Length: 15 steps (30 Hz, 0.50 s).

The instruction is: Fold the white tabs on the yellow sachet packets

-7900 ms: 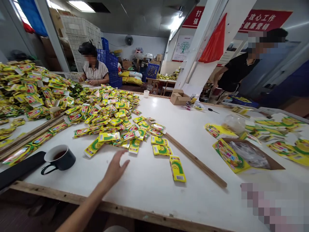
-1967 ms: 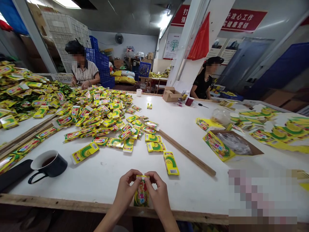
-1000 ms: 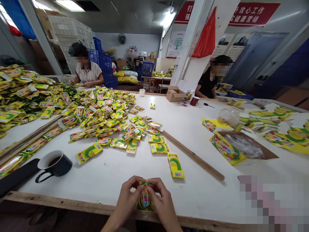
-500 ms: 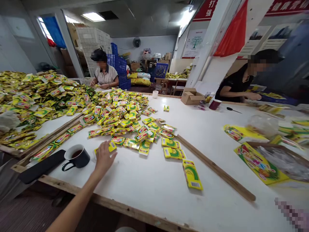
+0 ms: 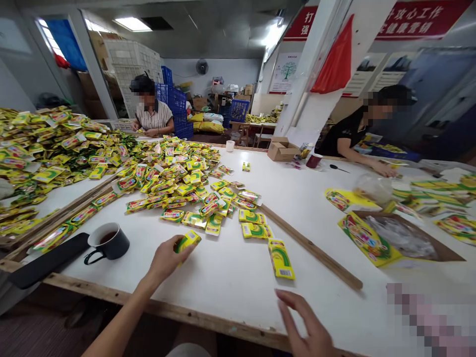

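My left hand is closed on a yellow-green packet, lifted just off the white table near its front edge. My right hand hovers open over the front edge, fingers spread, holding nothing. A single yellow packet lies flat between the two hands, a little farther in. A big heap of the same packets spreads across the left half of the table.
A dark mug of tea and a black flat object sit front left. A wooden strip lies diagonally right of centre. A cardboard box with bags stands right. Two people sit at the far side.
The packet I held in both hands is gone from view. My left hand reached to the pile's edge, picked up a new packet and drew it back. My right hand has come into view, open.
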Each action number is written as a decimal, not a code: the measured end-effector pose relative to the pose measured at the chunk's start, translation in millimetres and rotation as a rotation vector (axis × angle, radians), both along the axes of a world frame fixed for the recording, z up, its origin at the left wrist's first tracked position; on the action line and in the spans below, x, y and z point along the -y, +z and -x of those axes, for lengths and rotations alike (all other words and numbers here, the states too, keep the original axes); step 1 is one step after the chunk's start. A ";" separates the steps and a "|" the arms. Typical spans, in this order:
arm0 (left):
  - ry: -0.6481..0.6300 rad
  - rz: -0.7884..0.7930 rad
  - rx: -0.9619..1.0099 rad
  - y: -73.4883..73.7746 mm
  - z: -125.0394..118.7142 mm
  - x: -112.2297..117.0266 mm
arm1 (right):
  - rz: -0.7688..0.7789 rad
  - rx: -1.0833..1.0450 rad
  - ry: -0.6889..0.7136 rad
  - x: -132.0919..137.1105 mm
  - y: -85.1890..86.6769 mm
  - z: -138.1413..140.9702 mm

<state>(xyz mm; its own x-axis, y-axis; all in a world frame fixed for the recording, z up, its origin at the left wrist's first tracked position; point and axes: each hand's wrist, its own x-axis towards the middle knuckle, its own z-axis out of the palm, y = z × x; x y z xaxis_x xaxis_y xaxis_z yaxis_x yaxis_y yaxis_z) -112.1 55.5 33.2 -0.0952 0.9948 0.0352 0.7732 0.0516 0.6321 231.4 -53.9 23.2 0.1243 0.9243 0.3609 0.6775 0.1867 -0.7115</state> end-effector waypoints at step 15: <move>-0.384 0.590 1.016 -3.1 -70.2 21.1 | 0.042 -0.045 0.110 -25.9 -19.0 73.9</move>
